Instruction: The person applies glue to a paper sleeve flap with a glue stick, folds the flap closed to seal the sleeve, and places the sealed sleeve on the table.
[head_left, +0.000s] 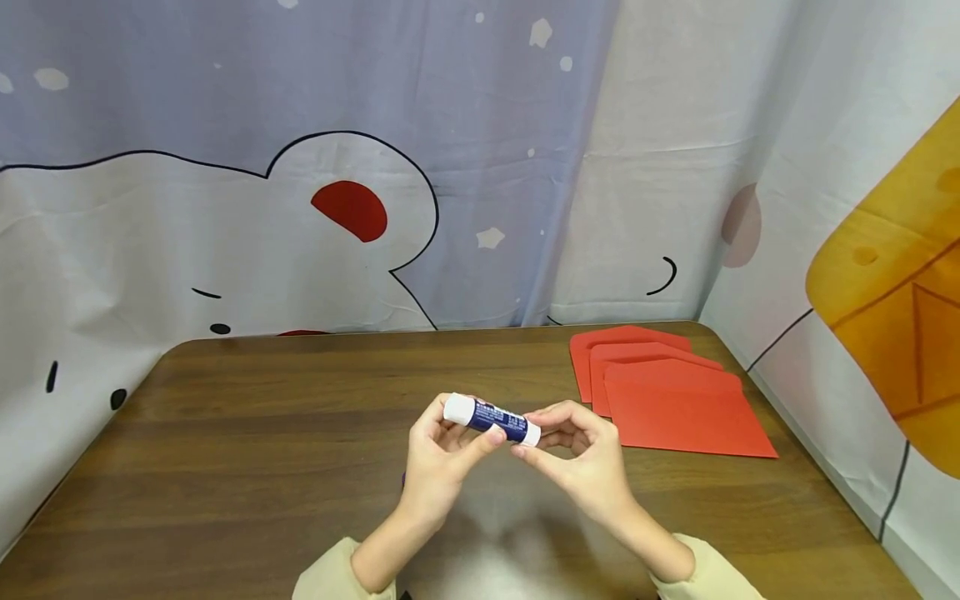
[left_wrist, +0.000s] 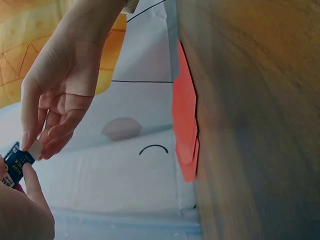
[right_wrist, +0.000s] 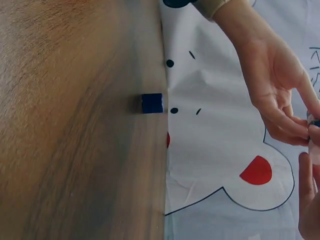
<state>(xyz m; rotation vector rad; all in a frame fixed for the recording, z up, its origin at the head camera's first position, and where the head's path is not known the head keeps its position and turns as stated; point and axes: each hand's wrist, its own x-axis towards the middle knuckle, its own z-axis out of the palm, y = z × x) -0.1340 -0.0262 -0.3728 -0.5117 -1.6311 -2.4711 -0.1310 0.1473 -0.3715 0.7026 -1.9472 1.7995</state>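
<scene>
Above table [head_left: 262, 467], glue stick [head_left: 497, 418] held by left grip [head_left: 441, 467] and right grip [head_left: 591, 468]

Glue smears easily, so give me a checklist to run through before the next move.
1. Glue stick steadied by both hands: ok; the left hand grips its barrel, the right hand pinches one white end.
2. Cap off: ok, if the small blue piece on the table is it.
3. Glue raised at the other white end: cannot tell.
4. Red envelopes in view: ok, overlapping at the table's right.
5. One envelope set apart: not ok; those visible all overlap.
</scene>
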